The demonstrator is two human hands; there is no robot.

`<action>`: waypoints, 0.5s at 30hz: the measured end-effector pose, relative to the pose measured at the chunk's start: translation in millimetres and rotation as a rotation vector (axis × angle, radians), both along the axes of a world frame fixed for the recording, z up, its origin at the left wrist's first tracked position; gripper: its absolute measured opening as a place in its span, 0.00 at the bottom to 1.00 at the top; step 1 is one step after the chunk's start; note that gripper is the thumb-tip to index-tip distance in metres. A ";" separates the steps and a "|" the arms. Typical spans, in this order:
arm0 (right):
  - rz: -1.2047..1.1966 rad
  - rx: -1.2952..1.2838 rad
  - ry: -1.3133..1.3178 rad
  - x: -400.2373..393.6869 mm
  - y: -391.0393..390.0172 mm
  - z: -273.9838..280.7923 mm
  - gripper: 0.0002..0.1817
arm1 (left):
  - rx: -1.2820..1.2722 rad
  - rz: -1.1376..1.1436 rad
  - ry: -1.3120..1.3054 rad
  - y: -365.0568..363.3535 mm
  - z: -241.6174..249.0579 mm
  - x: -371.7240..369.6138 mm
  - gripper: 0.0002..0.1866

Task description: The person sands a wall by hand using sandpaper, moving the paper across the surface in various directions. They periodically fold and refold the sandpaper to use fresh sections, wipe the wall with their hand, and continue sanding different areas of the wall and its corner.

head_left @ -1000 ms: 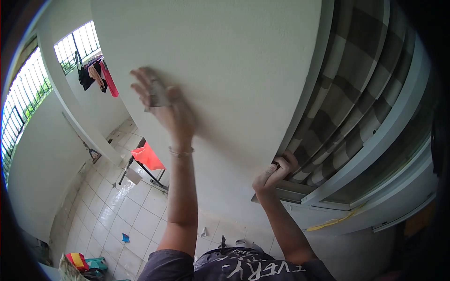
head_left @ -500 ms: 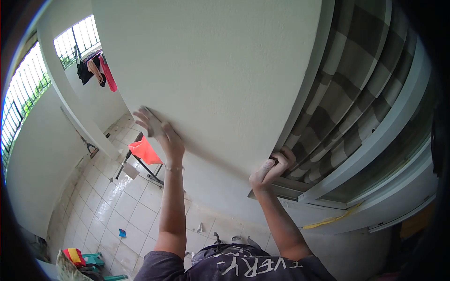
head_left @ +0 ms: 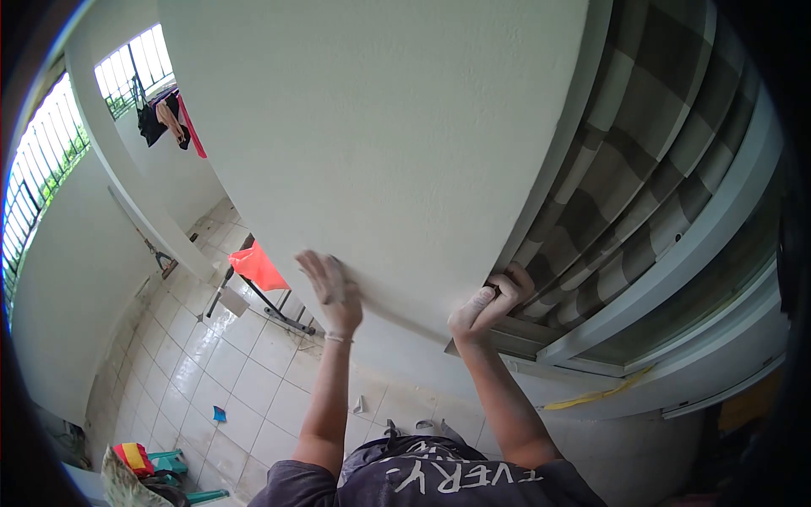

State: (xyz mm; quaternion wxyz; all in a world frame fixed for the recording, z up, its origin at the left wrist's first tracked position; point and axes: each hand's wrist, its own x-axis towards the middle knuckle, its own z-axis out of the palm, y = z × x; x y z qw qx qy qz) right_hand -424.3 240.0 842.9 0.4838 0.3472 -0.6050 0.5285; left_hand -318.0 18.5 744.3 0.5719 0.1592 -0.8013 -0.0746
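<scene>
Low on the pale wall, left of centre, is my left hand, dusted white. Its fingers stretch up and to the left, with a thin greyish piece pressed between the hand and the wall; what it is cannot be made out. At the wall's right edge, beside the window frame, my right hand is closed, its fingers curled round the edge and its whitened thumb bent. The fingertips are partly hidden.
A checked curtain hangs behind the window at right. An orange-red cloth lies on a dark metal frame at left. A teal plastic item and a blue scrap are on the tiled floor.
My left hand has moved right and down along the wall. My right hand stays at the wall edge. The view has shifted slightly.
</scene>
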 end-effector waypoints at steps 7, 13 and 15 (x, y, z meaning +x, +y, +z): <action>-0.028 0.026 0.004 1.3 1.9 -0.6 0.13 | 0.339 -0.043 0.532 -17.8 201.4 -36.2 0.34; 0.003 0.017 -0.018 1.2 1.5 -0.6 0.14 | -0.590 -0.084 -0.046 94.2 9.6 -55.3 0.24; -0.012 0.020 -0.003 1.0 1.0 3.3 0.15 | -0.476 -0.150 -0.148 75.1 -102.9 -37.0 0.17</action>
